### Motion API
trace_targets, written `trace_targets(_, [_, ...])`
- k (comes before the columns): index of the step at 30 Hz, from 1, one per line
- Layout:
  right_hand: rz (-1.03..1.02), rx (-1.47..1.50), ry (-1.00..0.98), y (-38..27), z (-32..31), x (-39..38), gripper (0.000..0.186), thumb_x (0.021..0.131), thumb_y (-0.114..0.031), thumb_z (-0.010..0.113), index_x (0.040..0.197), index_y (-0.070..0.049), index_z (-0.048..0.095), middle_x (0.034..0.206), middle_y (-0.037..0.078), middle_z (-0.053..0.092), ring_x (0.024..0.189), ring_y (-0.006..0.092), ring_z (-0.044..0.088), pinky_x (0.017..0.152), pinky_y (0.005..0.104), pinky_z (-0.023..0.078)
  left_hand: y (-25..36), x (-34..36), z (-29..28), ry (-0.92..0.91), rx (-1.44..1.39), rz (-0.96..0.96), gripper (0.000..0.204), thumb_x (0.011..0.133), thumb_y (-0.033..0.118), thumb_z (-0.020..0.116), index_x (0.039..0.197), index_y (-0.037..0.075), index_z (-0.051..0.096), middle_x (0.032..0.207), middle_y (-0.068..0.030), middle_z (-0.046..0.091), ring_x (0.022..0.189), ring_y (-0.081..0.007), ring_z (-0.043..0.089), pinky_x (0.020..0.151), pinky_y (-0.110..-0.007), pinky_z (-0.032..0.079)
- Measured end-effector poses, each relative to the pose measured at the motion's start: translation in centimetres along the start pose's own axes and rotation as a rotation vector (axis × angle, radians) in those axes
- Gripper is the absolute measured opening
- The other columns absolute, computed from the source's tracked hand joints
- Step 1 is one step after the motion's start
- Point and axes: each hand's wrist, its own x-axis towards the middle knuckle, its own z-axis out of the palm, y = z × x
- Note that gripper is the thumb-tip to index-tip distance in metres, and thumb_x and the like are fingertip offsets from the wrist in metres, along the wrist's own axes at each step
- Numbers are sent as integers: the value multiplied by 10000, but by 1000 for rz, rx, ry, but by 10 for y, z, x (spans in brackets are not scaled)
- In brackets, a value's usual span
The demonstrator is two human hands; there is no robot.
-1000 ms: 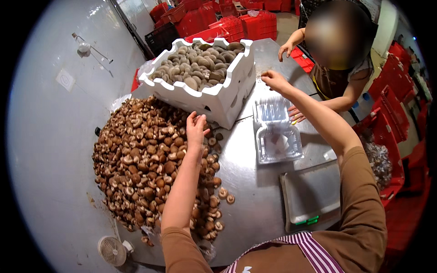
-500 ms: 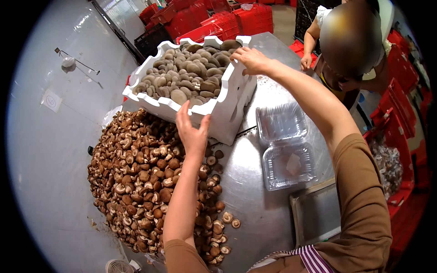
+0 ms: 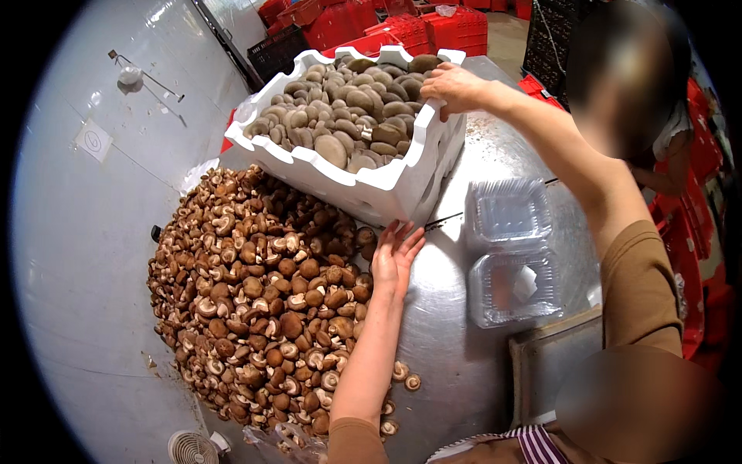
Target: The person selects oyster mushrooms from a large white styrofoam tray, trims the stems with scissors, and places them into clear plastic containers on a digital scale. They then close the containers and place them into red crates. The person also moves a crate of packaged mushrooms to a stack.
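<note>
A white foam box point(image 3: 411, 189) with a scalloped rim stands on the metal table, filled with grey oyster mushrooms point(image 3: 332, 116). My right hand point(image 3: 456, 87) is closed over the box's rim at the far right corner, fingers hooked to the inside. Under the near corner of the box, my left hand point(image 3: 396, 259) is palm up with its fingers stretched out. Its fingertips are at the box's bottom edge; whether they bear any weight I cannot tell. Brown shiitake mushrooms point(image 3: 255, 286) lie in a big heap to the left, against the front of the box.
Stacked clear plastic trays point(image 3: 514, 286) sit on the table point(image 3: 440, 340) right of my left arm. Nearer me is a metal-rimmed scale-like platform point(image 3: 553, 363). A white wall point(image 3: 85, 232) borders the heap. Red crates point(image 3: 456, 31) stand behind, and another person point(image 3: 672, 143) is at the right.
My left hand has dropped from the box's front rim to its lower near corner and turned palm up. My right hand keeps its grip. The other person has shifted at the right.
</note>
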Motion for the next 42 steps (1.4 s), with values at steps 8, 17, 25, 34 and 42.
trace_targets(8, [-100, 120, 97, -25, -54, 3, 398, 665, -352, 819, 928, -111, 642, 919, 59, 661, 1014, 282, 601, 1006, 411, 382, -8, 36, -17, -236, -578, -61, 308, 962, 106, 527, 1220, -59, 557, 1252, -199, 599, 1242, -364, 533, 1086, -502, 444])
trace_targets(17, [-328, 295, 198, -161, -87, 31, 399, 681, -364, 802, 851, -55, 616, 850, 99, 624, 885, 295, 620, 893, 417, 441, 65, 90, 19, -75, -654, 111, 456, 974, 356, 517, 1293, 31, 536, 1289, -115, 592, 1200, -317, 552, 1009, -522, 459])
trace_targets(25, [-333, 468, 357, -262, -117, 14, 415, 696, -336, 793, 840, -62, 517, 842, 81, 551, 814, 262, 593, 797, 375, 424, 80, 48, -28, -15, -618, 165, 440, 978, 359, 508, 1274, 35, 542, 1266, -111, 596, 1178, -308, 558, 997, -512, 465])
trace_targets(34, [-407, 420, 383, -376, -167, -125, 197, 699, -206, 598, 804, -73, 497, 786, 48, 489, 714, 198, 519, 700, 312, 417, 21, -99, -77, 193, -495, 73, 424, 982, 362, 497, 1252, 39, 548, 1240, -106, 601, 1154, -299, 565, 983, -500, 471])
trace_targets(42, [-358, 688, 315, -441, -200, -222, 221, 711, -198, 671, 818, -77, 520, 792, 51, 481, 752, 204, 534, 718, 323, 420, -26, -268, -121, 442, -426, 52, 410, 986, 365, 488, 1232, 43, 554, 1217, -102, 605, 1132, -291, 570, 971, -491, 476])
